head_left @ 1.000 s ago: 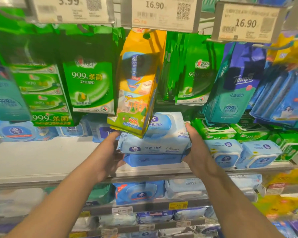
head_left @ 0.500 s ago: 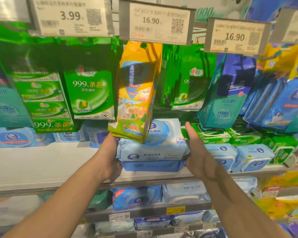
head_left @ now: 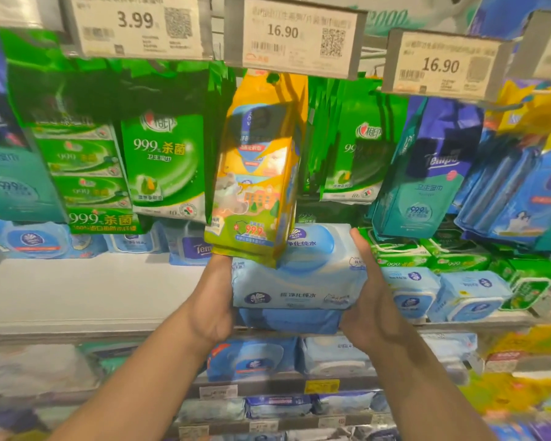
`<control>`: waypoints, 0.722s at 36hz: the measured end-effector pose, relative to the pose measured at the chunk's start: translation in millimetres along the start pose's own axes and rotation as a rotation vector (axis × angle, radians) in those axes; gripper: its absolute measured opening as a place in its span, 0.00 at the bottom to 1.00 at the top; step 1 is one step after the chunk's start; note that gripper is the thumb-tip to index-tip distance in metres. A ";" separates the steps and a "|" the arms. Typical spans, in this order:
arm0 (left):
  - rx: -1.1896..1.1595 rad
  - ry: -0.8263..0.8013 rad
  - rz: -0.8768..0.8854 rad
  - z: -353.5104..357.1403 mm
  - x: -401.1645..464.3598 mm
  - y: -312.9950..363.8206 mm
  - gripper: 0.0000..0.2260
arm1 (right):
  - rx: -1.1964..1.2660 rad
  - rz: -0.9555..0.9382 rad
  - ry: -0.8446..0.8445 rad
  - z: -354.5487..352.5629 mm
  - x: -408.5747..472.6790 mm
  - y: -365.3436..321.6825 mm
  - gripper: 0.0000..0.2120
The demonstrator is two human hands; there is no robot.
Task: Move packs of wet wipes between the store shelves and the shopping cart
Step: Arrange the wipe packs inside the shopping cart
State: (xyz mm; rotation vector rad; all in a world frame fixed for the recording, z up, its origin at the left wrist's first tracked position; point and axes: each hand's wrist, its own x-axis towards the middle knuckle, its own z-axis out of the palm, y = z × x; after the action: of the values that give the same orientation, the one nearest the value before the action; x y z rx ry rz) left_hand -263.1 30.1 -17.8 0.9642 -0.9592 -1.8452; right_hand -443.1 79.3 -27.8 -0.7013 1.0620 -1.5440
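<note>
Between my two hands I hold a stack of two wet wipe packs at the front edge of the white shelf [head_left: 77, 294]. The top one is a light blue pack [head_left: 303, 281] with a round lid, and under it lies a darker blue pack [head_left: 287, 321]. My left hand [head_left: 212, 307] grips the stack's left end, its fingers hidden behind the packs. My right hand [head_left: 369, 300] grips the right end with the thumb up along the side. A hanging yellow pack [head_left: 258, 173] covers the stack's upper left corner.
Green packs [head_left: 166, 167] and teal packs [head_left: 427, 179] hang from pegs above, under price tags [head_left: 293, 36]. More blue packs [head_left: 411, 294] and green packs [head_left: 452, 256] lie on the shelf to the right, others at its back left. Lower shelves [head_left: 283, 358] hold further packs.
The view has tilted up a little. Both hands keep hold of the stack at the shelf edge, and my right thumb has come up higher along the top pack's side.
</note>
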 end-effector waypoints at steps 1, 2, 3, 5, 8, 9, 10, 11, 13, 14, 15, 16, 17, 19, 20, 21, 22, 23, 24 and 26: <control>-0.051 -0.002 -0.019 0.2 2.7 -1.8 0.23 | 0.004 -0.002 -0.010 -3.9 0.1 1.7 0.26; -0.043 -0.022 -0.030 0.8 -0.9 -2.1 0.22 | 0.004 0.001 -0.013 -3.2 -3.3 -0.6 0.26; -0.043 -0.019 -0.039 2.4 -6.3 -0.2 0.22 | 0.000 0.013 -0.031 -3.4 -5.1 -2.3 0.26; -0.055 -0.013 -0.029 2.4 -13.6 -1.2 0.24 | -0.010 0.036 -0.040 -3.4 -10.3 -6.0 0.26; -0.070 -0.013 0.026 7.7 -28.5 -2.8 0.23 | 0.019 0.051 -0.086 -6.4 -23.1 -5.5 0.26; -0.068 -0.005 0.044 10.2 -35.2 -3.6 0.22 | 0.030 0.055 -0.093 -5.9 -28.7 -5.0 0.25; -0.075 0.000 0.048 10.5 -40.1 -5.7 0.21 | 0.052 0.055 -0.103 -7.3 -32.7 -3.7 0.24; -0.076 0.024 0.055 11.0 -45.8 -7.2 0.22 | 0.079 0.054 -0.128 -7.1 -36.9 -2.6 0.22; -0.066 0.052 0.053 12.0 -58.6 -9.8 0.23 | 0.105 0.050 -0.162 -7.7 -44.2 1.8 0.20; -0.048 0.068 0.044 11.8 -63.5 -12.1 0.22 | 0.130 0.056 -0.169 -7.9 -48.0 4.2 0.20; -0.033 0.080 0.051 12.6 -70.7 -13.0 0.21 | 0.155 0.065 -0.180 -7.7 -52.8 7.0 0.19; -0.029 0.101 0.059 10.9 -74.8 -15.8 0.20 | 0.174 0.074 -0.189 -8.5 -56.9 10.0 0.19; -0.025 0.117 0.066 9.4 -80.2 -17.8 0.20 | 0.185 0.087 -0.194 -9.5 -60.6 12.9 0.19; -0.043 0.138 0.071 6.9 -89.4 -21.9 0.20 | 0.205 0.108 -0.203 -9.4 -67.5 16.9 0.22; -0.054 0.150 0.079 5.9 -94.4 -24.0 0.20 | 0.214 0.116 -0.220 -8.8 -70.4 18.7 0.24; -0.063 0.164 0.085 4.5 -99.2 -25.9 0.21 | 0.214 0.123 -0.232 -7.9 -73.2 20.9 0.24; -0.074 0.178 0.092 3.4 -103.8 -27.3 0.21 | 0.218 0.133 -0.231 -6.8 -76.4 22.7 0.24; -0.083 0.202 0.098 1.4 -108.6 -28.5 0.21 | 0.226 0.147 -0.234 -4.7 -80.3 24.7 0.24; -0.084 0.223 0.099 -2.6 -112.8 -29.8 0.21 | 0.239 0.168 -0.240 -2.7 -84.0 26.6 0.23; -0.083 0.250 0.084 -9.4 -122.9 -31.0 0.22 | 0.251 0.203 -0.264 3.7 -91.1 32.2 0.22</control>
State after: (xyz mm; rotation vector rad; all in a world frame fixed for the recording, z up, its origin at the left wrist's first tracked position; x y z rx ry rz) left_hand -219.4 149.5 -18.3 1.0578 -0.7538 -1.6366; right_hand -403.6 165.6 -46.1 -0.5844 0.7049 -1.3382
